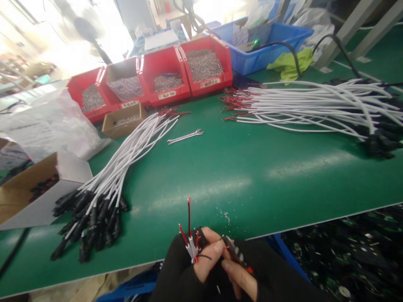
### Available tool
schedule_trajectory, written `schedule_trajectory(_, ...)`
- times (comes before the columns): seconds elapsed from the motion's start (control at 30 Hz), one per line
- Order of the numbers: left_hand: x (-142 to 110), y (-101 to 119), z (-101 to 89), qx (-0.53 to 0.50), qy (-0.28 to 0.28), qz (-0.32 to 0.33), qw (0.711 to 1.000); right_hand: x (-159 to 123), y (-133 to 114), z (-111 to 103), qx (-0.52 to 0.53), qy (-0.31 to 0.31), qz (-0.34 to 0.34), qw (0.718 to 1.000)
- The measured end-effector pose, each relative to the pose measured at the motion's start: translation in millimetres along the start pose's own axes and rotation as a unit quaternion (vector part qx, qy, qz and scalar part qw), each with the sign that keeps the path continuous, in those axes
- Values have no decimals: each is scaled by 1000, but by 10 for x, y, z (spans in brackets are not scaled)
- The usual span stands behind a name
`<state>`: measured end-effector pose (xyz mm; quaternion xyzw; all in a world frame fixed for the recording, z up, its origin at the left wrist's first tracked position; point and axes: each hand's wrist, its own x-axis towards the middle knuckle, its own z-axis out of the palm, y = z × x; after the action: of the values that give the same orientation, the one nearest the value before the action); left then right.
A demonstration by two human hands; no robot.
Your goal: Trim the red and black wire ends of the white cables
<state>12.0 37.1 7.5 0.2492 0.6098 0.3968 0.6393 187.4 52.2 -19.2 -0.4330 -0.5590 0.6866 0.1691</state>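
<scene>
Several white cables (192, 251) with red and black wire ends stick up from my left hand (208, 259), which is closed around them at the table's near edge. Its thumb and forefinger pinch a thin red wire end. Beside it, my right hand (242, 280) is closed on a small hand tool with dark metal jaws and a bit of orange on its handle, which looks like a wire stripper (234, 253). The jaws are at the pinched wire; whether they grip it I cannot tell. White scraps (226, 216) lie on the green table (201, 172) just beyond.
A bundle of white cables with black connectors (121, 163) lies left, a larger bundle (302, 105) right. An open-end wrench (185, 137) lies between. Red bins (163, 90), a blue crate (245, 61) and a cardboard box (71, 170) stand around. Dark parts (349, 260) fill a container below right.
</scene>
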Motion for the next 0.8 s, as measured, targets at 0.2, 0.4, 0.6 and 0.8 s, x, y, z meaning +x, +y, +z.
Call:
schedule_trajectory(0.2,47,31,-87,25,-60,19,998,-14,27,17,20,10,13,1000)
schedule_trajectory(0.4,57,-63,-139,-10,-62,-25,998,-19,9,1,6,10,-3,1000)
schedule_trajectory(0.6,54,-117,-173,19,-39,-14,999,-5,-36,-8,-6,33,-47,998)
schedule_trajectory(0.8,54,-74,-143,16,-45,-12,999,30,-42,-29,6,83,-73,994)
